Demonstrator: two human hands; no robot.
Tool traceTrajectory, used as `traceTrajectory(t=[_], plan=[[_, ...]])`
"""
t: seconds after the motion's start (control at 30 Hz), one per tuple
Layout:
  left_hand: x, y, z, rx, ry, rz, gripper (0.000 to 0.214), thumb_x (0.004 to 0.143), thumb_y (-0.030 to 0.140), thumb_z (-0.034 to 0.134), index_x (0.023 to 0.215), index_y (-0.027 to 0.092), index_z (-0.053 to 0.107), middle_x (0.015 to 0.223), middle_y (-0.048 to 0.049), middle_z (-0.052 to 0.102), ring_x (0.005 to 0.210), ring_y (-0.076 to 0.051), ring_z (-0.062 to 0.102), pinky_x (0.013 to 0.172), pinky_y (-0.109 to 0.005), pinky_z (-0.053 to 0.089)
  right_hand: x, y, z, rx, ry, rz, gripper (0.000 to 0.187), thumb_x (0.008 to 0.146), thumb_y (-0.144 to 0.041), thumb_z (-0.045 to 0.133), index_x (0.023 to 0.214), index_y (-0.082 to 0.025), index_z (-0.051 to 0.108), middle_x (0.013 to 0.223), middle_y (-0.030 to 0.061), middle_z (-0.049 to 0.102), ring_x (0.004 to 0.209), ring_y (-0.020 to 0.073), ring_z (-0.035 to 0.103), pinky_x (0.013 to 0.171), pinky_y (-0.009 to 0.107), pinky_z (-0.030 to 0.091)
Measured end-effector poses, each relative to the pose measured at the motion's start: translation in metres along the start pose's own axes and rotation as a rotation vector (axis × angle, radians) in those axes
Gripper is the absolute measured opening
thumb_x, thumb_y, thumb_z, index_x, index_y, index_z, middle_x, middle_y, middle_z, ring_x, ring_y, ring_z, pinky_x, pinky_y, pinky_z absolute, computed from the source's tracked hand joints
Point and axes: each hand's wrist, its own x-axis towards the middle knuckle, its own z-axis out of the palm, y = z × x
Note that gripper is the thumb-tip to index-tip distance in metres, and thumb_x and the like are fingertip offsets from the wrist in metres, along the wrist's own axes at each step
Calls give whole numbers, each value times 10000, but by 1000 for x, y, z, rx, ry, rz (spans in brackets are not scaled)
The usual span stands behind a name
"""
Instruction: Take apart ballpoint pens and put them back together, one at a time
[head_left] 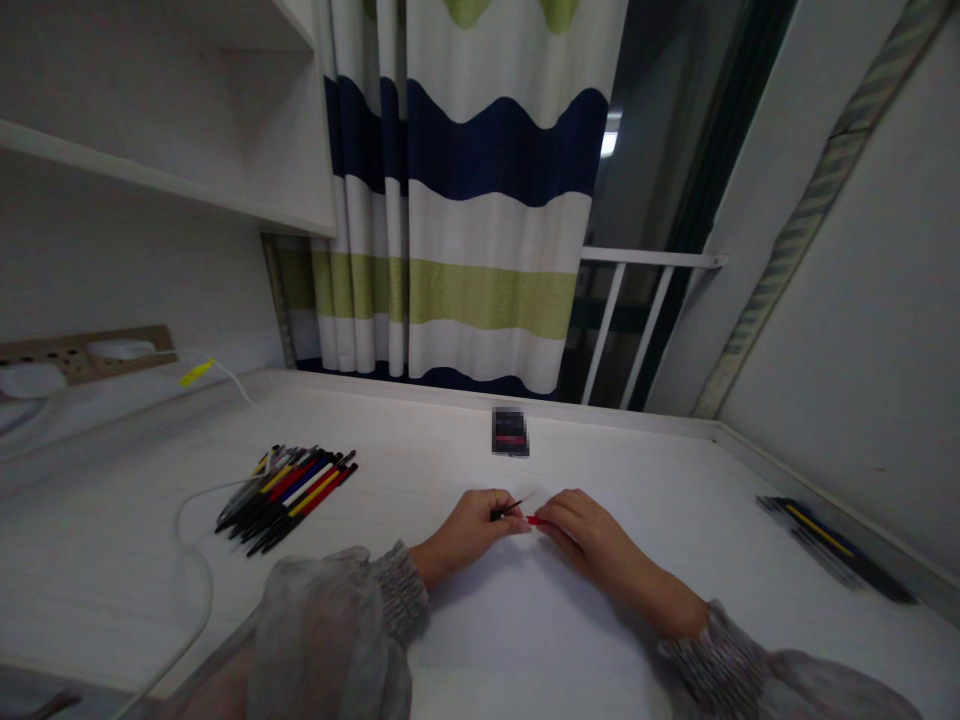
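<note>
My left hand and my right hand meet over the middle of the white desk, fingers pinched. Between the left fingers is a small black pen part, with a thin dark rod sticking out up and to the right. A red pen piece shows between the two hands; its right end goes into my right fingers, and its left end is close to my left fingertips. How much of each piece lies inside the fingers is hidden.
A pile of mixed-colour pens lies on the left, beside a white cable. Several dark and yellow pens lie at the right. A blurred dark object sits near the back edge, before a striped curtain.
</note>
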Motion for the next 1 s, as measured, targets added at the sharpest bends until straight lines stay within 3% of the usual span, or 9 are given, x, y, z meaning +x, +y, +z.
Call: traceTrajectory(t=[0.37,0.77,1.0], plan=[[-1,0,0,-27,-1,-23,234,611,341,661,621,126,569,515,71,434,501,-65,333,481,-183,266,1,-6,0,79,10,1,143,845,-163,408,862,-153,550,790,73,604,713,162,516,650,299,450],[-1,0,0,88,10,55,246,725,383,542,795,148,524,633,52,457,517,-69,355,484,-186,284,0,5,5,-5,243,80,88,846,-185,422,884,-174,500,756,59,593,696,167,522,624,301,446],[0,-5,1,219,-9,30,211,752,359,497,767,151,527,618,43,476,529,-87,392,502,-198,312,1,4,3,-28,252,55,97,842,-176,442,905,-176,515,775,54,591,728,163,517,656,303,433]])
